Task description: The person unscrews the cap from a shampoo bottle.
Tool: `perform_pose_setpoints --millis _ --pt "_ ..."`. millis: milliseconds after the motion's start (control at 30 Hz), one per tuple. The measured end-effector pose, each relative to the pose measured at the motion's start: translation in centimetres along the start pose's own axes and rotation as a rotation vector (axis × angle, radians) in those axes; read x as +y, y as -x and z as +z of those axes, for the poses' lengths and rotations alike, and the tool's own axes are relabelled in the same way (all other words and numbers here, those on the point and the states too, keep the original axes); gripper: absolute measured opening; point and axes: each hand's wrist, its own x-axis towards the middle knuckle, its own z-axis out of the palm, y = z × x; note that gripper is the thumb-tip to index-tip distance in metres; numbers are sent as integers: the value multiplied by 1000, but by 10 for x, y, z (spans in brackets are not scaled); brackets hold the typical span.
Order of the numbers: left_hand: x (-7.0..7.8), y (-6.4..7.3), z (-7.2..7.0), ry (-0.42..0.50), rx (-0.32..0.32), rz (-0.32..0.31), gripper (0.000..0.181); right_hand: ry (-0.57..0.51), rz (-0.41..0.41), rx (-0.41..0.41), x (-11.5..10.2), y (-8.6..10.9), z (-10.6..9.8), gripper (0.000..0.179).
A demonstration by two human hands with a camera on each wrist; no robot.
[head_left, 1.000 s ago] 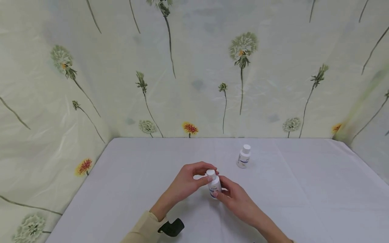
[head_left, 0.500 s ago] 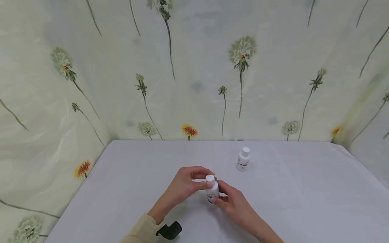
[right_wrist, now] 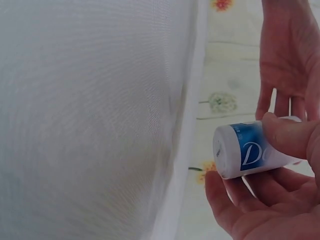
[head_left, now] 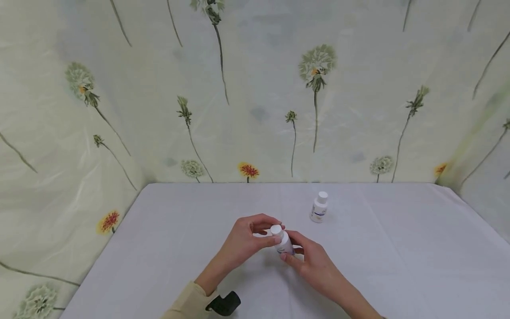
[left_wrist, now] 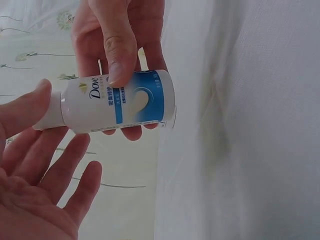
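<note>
A small white Dove bottle (left_wrist: 112, 102) with a blue label is held between both hands above the table. My left hand (head_left: 248, 241) pinches its white cap (head_left: 276, 230) between thumb and fingers. Around the lower body curls my right hand (head_left: 312, 263), its thumb (left_wrist: 120, 65) lying across the label. In the right wrist view the bottle's base (right_wrist: 226, 152) faces the camera, and the cap end is mostly hidden by the hands. A second white bottle (head_left: 319, 208), capped and upright, stands farther back on the table to the right.
The table (head_left: 191, 208) wears a plain white cloth. A flower-printed curtain (head_left: 255, 88) hangs along its back and both sides. A black band-like device (head_left: 225, 303) sits at the left sleeve's cuff (head_left: 195, 297).
Both hands keep their hold on the bottle, which has shifted and tilted slightly between the frames. The head view dips and returns a little. The second bottle stays in place.
</note>
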Motion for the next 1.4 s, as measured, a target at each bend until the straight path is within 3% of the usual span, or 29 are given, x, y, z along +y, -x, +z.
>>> perform_pose_setpoints --millis 200,400,700,1067,1400 --pt "-1 -1 -3 9 -77 127 48 -23 19 -32 -1 0 0 44" --pt "-3 -2 -4 -18 -132 166 35 -59 44 -47 -1 2 0 44" --pt "-3 -1 -2 -50 -87 149 29 -50 32 -43 -1 2 -1 43" --pt "-3 0 1 -22 4 98 29 20 -11 -38 -3 2 -7 41" --pt "21 7 1 -29 50 68 24 8 -10 -43 -3 1 -5 42"
